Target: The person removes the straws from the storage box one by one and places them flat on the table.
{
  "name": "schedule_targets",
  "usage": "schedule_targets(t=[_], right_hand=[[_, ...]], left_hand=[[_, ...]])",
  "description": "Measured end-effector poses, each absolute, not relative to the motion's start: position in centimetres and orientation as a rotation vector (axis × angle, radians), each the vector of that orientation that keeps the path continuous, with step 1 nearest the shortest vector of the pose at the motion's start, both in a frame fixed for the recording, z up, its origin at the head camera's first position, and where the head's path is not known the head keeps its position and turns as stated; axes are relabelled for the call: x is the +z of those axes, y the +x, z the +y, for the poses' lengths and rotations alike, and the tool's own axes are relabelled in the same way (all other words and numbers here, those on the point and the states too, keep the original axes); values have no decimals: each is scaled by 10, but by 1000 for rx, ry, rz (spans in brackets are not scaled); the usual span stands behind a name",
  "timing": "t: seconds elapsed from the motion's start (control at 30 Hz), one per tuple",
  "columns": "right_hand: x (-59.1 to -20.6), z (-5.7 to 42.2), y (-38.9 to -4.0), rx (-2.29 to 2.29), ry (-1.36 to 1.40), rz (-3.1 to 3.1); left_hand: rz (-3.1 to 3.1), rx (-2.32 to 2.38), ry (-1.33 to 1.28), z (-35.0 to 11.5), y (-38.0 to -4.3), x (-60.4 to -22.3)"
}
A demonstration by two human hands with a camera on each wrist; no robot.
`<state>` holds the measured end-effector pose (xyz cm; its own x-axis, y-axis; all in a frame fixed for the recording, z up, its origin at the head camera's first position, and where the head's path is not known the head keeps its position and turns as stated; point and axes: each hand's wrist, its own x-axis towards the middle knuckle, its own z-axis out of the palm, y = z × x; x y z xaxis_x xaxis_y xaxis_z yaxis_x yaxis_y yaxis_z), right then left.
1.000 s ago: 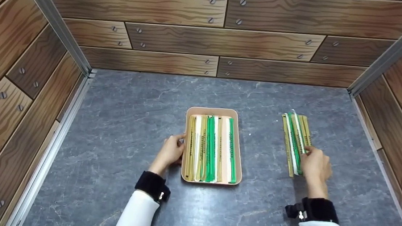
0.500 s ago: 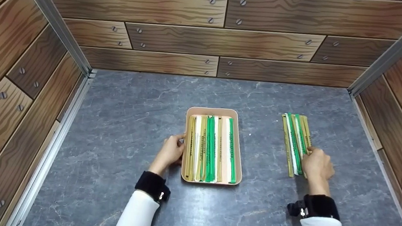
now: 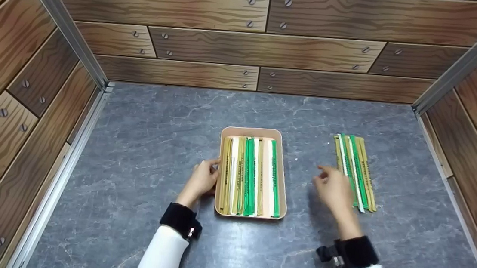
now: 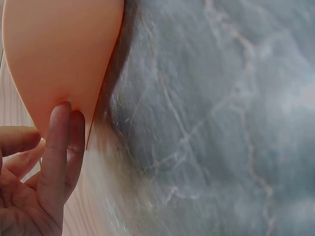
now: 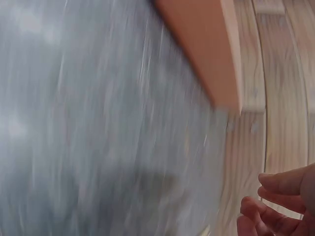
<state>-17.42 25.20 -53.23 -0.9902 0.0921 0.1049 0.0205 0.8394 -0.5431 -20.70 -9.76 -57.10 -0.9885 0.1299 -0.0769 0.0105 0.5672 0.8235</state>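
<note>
In the head view a pinkish-beige tray (image 3: 283, 177) holds a row of thin paper-wrapped sticks (image 3: 250, 174) in gold, white and green, lying lengthwise. My left hand (image 3: 202, 177) is at the tray's left side. Its fairly straight fingers touch the outer wall (image 4: 74, 54) in the left wrist view. My right hand (image 3: 334, 189) hovers over the table between the tray and a second group of wrapped sticks (image 3: 356, 161), covering part of that group. Its fingers are loosely bent, with a gap to the thumb and nothing visible between them in the right wrist view.
A dark grey marbled table (image 3: 157, 127) lies under everything. Wood-patterned panels (image 3: 211, 45) stand at the back and both sides, joined by metal corner posts (image 3: 74, 37). A tiny white speck (image 3: 296, 159) lies right of the tray.
A white stick that was raised a second ago came down among the right group. My right hand then left those sticks and moved leftward toward the tray. My left hand and tray stayed still.
</note>
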Motion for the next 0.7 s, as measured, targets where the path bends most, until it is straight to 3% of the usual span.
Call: schedule_targets(t=[0.47,0.7], right_hand=[[-536,150,-158,1022,187,-3000],[-542,130,-156,866,55,-3271]], left_hand=[[2621,1449,95,-97,-207,-571],[2648,1420,111,-98,-208,-572]])
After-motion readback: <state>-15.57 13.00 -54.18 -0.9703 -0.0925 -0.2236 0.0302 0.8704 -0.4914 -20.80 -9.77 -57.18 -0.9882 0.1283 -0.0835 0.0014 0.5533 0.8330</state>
